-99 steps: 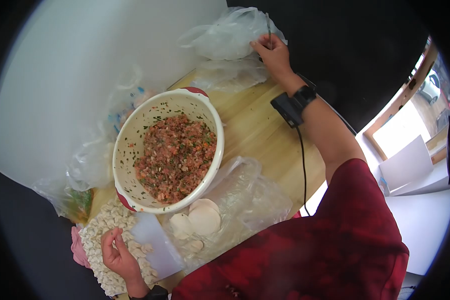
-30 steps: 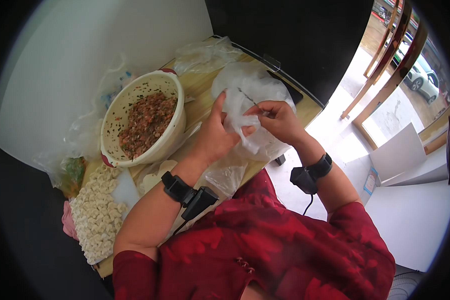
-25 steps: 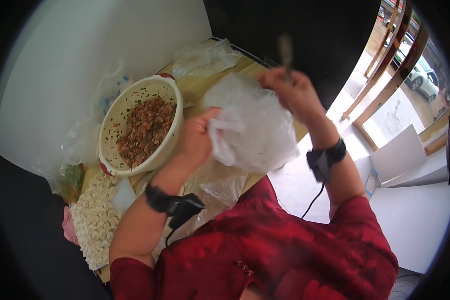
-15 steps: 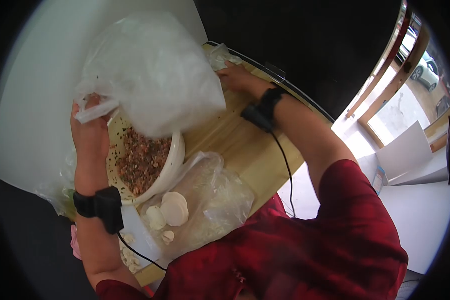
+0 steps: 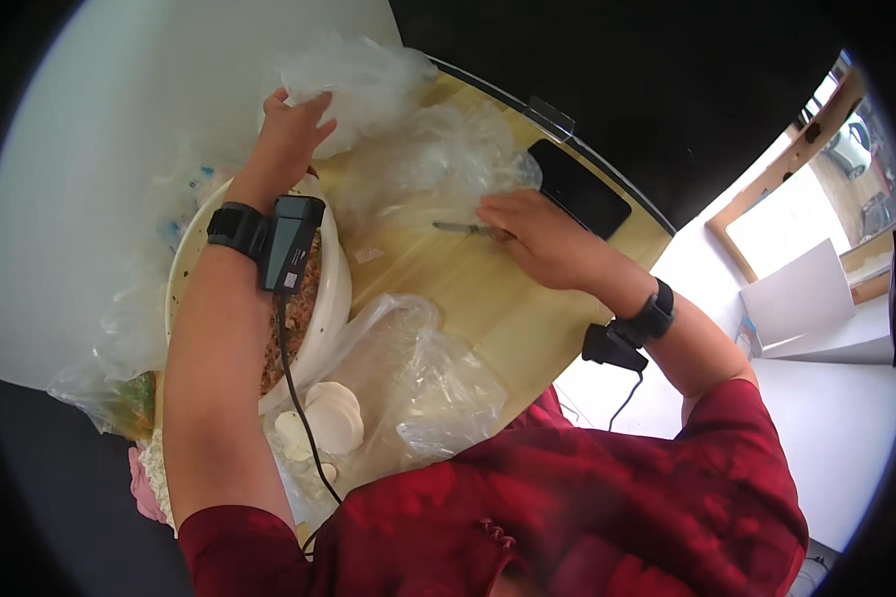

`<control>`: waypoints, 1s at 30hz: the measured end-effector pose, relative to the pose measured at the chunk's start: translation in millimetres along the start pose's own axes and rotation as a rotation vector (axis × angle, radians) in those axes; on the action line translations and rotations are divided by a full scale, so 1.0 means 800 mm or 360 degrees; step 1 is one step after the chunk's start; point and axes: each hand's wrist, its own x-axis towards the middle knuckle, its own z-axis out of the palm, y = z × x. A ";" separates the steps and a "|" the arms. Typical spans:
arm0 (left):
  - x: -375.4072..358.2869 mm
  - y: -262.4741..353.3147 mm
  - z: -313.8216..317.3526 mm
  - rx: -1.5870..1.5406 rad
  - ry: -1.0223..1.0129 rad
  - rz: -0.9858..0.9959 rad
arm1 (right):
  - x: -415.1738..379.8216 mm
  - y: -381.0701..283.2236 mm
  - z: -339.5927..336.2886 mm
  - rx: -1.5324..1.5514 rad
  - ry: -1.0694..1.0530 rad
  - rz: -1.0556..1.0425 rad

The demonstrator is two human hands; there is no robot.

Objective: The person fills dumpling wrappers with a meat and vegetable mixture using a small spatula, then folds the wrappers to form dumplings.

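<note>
Crumpled white plastic [image 5: 368, 85], a bag by its look, is at the far left corner of the table [image 5: 488, 298], beyond the bowl [image 5: 339, 284]. Half a second ago it was raised over the bowl; its move to that corner seems to relieve the left hand [image 5: 291, 139] of its load. From the left, a pink cloth [image 5: 145, 488] and pale dumplings [image 5: 155, 468] sit by the near left corner; next comes the bowl with its meat filling [image 5: 307, 308], partly behind the left arm. The left hand's fingers are spread beside the plastic (whether they touch it, one cannot tell). Round wrappers [image 5: 334, 418] lie toward the near edge, by a clear bag [image 5: 448, 388]. The right hand [image 5: 546, 241], over the table's middle, has its fingers pressed together, pinching a slim tool [image 5: 456, 228]. A dark phone [image 5: 582, 191] lies along the far right edge.
</note>
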 end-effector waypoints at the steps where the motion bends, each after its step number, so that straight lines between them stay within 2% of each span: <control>1: -0.002 0.017 0.013 0.0057 0.0123 -0.0312 | -0.011 -0.004 -0.003 -0.0022 -0.0076 -0.0003; 2: -0.005 0.032 0.022 0.0120 0.0248 -0.0623 | -0.020 -0.012 -0.006 -0.0017 -0.0075 0.0011; 3: -0.012 0.046 0.027 0.0124 0.0232 -0.0630 | -0.027 -0.021 -0.009 0.0047 -0.0046 0.0045; 5: -0.038 0.070 0.036 0.0490 0.0479 -0.0018 | -0.042 -0.032 -0.008 0.0118 -0.0020 0.0090; 6: -0.053 0.077 0.048 0.0493 0.0466 -0.0020 | -0.048 -0.035 -0.006 0.0220 0.0023 0.0030; 8: -0.081 0.090 0.076 0.0576 -0.0405 0.0435 | -0.056 -0.045 -0.006 0.0324 0.0069 -0.0033; 12: -0.127 0.087 0.122 0.0923 -0.0574 0.0512 | -0.080 -0.057 -0.009 0.0480 0.0212 -0.0152; 14: -0.123 0.093 0.121 0.1193 -0.0883 0.0390 | -0.098 -0.058 -0.013 0.0555 0.0270 -0.0178; 15: -0.127 0.102 0.121 0.1190 -0.0897 0.0396 | -0.105 -0.057 -0.018 0.0868 0.0391 0.0245; 16: -0.130 0.112 0.117 0.0895 -0.0729 0.0429 | -0.108 -0.056 -0.024 0.1173 0.0516 0.0669; 17: -0.134 0.131 0.114 0.0601 -0.0562 0.0460 | -0.107 -0.042 -0.020 0.1227 0.0708 0.0640; 18: -0.141 0.148 0.112 0.0605 -0.0574 0.0478 | -0.108 -0.045 -0.026 0.1224 0.0732 0.0640; 20: -0.159 0.175 0.110 0.0670 -0.0340 0.0775 | -0.103 -0.059 -0.040 0.1472 0.0693 0.0972; 22: -0.181 0.182 0.115 0.0620 -0.0244 0.0815 | -0.097 -0.066 -0.025 0.1562 0.0758 0.0893; 24: -0.191 0.179 0.117 0.0573 -0.0140 0.0837 | -0.092 -0.078 -0.015 0.1139 0.0646 0.0827; 26: -0.197 0.169 0.106 0.0795 -0.0083 0.0919 | -0.092 -0.073 -0.007 0.1298 0.0596 0.0911; 28: -0.193 0.162 0.085 0.0940 0.0019 0.1040 | -0.100 -0.055 -0.010 0.1458 0.1145 0.0957; 30: -0.193 0.155 0.060 0.1073 0.0130 0.1157 | -0.117 -0.026 -0.038 0.1276 0.1609 0.0710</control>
